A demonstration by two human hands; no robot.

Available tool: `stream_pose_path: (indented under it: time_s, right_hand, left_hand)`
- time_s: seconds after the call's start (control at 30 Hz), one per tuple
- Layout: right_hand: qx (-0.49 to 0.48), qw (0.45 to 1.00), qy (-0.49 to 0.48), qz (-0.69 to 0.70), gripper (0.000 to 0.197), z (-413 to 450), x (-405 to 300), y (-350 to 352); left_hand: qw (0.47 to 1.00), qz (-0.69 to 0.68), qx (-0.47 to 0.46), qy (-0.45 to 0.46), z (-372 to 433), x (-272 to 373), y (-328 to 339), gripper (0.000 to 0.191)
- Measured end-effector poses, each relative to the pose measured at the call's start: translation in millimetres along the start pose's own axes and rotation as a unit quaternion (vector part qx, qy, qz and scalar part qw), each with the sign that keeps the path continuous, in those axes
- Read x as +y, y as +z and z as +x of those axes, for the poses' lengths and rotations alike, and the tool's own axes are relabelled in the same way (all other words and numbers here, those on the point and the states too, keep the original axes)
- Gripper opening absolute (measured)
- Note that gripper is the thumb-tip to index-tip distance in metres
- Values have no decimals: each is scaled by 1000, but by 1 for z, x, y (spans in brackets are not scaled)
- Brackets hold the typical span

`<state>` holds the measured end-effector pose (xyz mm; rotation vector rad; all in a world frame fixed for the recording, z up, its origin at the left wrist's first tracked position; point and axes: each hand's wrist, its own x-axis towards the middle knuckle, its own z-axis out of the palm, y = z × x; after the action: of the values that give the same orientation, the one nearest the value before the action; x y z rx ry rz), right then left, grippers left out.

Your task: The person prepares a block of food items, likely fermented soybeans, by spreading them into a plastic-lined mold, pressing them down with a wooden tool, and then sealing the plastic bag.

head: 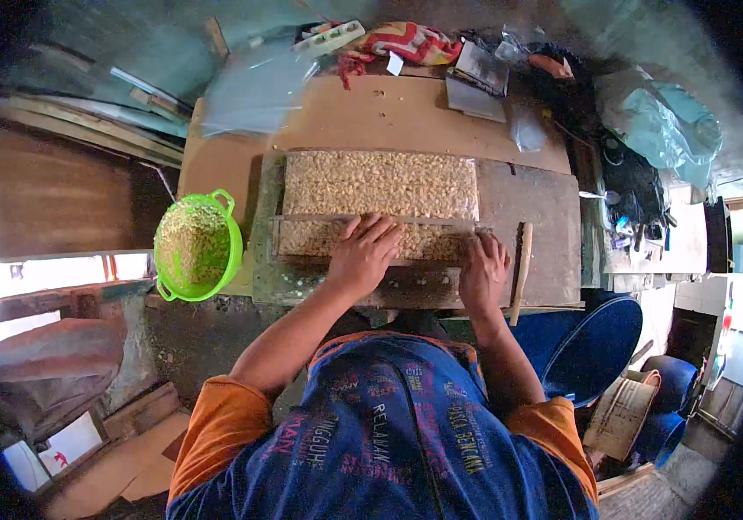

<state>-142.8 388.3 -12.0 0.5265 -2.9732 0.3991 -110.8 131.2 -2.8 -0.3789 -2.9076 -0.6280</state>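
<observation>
A flat slab of pale split beans or grains (378, 183), seemingly wrapped in clear plastic, lies on a worn board (540, 195). A narrow strip (423, 220) crosses the slab near its front part. My left hand (365, 250) rests palm down on the front part, fingertips at the strip. At the slab's front right corner is my right hand (485, 270), fingers bent over the edge; whether it grips anything is hidden. A wooden stick (522, 273) lies to its right. Left of the board, a green plastic colander (236, 240) holds more of the pale pieces.
Clear plastic sheets (254, 91) lie at the back left of the table. Behind the board are a red patterned cloth (410, 42), a power strip (329, 39) and a dark box or book (482, 68). A large blue tub (592, 351) stands below the table's right end.
</observation>
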Motion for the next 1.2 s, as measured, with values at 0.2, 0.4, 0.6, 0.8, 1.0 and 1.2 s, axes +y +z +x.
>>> stream_pose_path:
  time_s: [0.2,0.4,0.6,0.8,1.0,1.2]
  right_hand:
    - [112,982,30,152,49,18,-17,-24]
    - [-3,991,-90,104,46,23,-8,-15]
    - [0,990,-116,75,33,11,-9,-17]
    - [6,984,-142,110,32,25,-28,-14]
    - [-6,983,-165,85,30,23,-26,-13]
    - [31,983,-159,82,31,18,-21,-7]
  left_hand:
    - [999,-33,12,17,-4,-1,2,30]
    - [998,-44,-15,35,-10,-9,3,37]
    - [1000,-12,20,14,-25,-13,-4,35]
    - [998,17,47,-38,-43,-39,-12,36]
    - [996,22,65,-57,-58,-60,-28,32]
    - [989,25,103,-100,-79,-86,-38,28]
